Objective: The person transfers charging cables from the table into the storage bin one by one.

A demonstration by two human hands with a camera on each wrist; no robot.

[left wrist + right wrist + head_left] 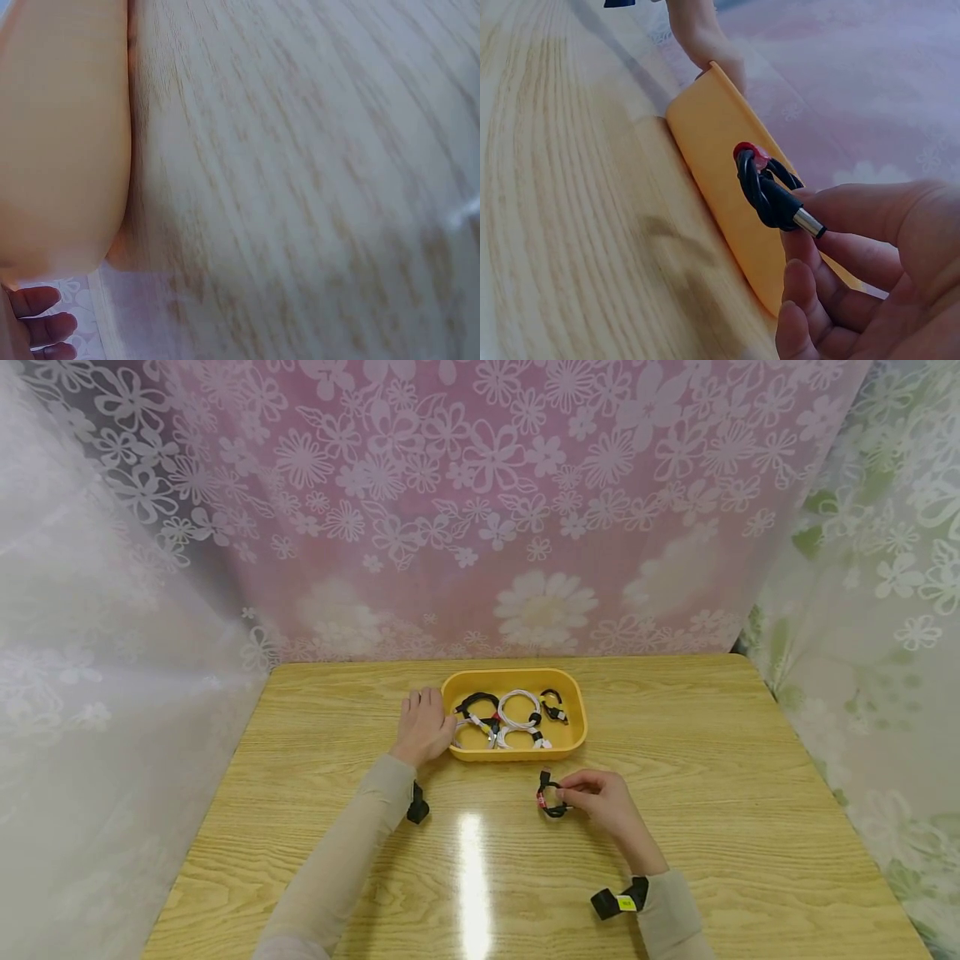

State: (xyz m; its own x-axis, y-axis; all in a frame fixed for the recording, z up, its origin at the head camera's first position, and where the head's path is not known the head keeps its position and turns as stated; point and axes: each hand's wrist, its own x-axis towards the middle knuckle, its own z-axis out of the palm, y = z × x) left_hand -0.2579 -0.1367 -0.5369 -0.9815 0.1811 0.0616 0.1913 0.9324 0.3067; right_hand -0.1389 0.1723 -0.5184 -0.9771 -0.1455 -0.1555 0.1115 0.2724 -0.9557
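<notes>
My right hand pinches a coiled black cable between thumb and fingers, in front of the yellow bin. A red band wraps this coil, and a silver barrel plug sticks out of it in the right wrist view. At the bin's left end, my left hand touches the rim with its fingers extended forward. Inside the bin lie a white coiled cable, a black coiled cable, a short black cable and other white coils.
The wooden table carries the bin near its back edge. A pink floral curtain hangs behind it, with pale patterned curtains at both sides. Each wrist wears a black camera mount.
</notes>
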